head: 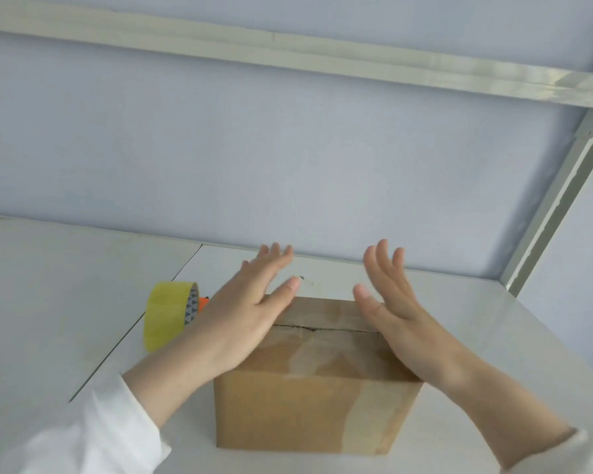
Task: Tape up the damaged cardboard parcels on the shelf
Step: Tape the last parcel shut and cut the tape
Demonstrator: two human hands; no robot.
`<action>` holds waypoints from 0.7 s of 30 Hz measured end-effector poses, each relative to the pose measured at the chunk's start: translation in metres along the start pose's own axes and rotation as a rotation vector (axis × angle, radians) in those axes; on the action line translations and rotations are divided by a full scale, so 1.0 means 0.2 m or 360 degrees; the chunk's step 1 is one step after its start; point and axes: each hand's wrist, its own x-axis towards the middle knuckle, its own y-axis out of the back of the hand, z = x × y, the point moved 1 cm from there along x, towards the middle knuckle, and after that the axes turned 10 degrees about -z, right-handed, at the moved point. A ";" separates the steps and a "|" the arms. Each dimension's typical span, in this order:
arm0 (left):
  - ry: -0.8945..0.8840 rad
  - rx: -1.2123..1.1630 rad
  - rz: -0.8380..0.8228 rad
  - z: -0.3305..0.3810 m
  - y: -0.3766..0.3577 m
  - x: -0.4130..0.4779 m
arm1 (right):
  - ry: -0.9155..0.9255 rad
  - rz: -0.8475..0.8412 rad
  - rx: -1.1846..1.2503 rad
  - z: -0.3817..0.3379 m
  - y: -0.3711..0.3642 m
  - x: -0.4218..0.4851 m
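Note:
A brown cardboard parcel (315, 398) stands on the white shelf (48, 302) in front of me, its top flaps closed with a dark seam across and clear tape over the top and right front. My left hand (250, 309) lies flat over the parcel's left top edge, fingers straight. My right hand (391, 302) is held flat over the right top edge, fingers straight too. A roll of yellowish clear tape (166, 314) stands on edge left of the parcel, behind my left forearm.
A small orange object (203, 302) peeks out behind the tape roll. The pale blue wall (288, 165) rises behind the shelf. A metal upright (562, 186) runs up the right side and another shelf's edge (288, 49) crosses overhead.

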 end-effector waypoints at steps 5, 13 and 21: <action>0.0414 -0.0513 0.0182 -0.17 0.04 -0.16 | -0.0596 -0.0107 0.0604 0.15 0.02 -0.09; 0.0145 -0.1070 -0.0106 -0.22 -0.04 -0.22 | -0.0203 0.0017 0.0885 0.22 -0.08 -0.15; 0.0002 -0.0863 -0.0465 -0.35 -0.26 -0.31 | 0.0121 0.0006 0.0855 0.46 -0.22 -0.24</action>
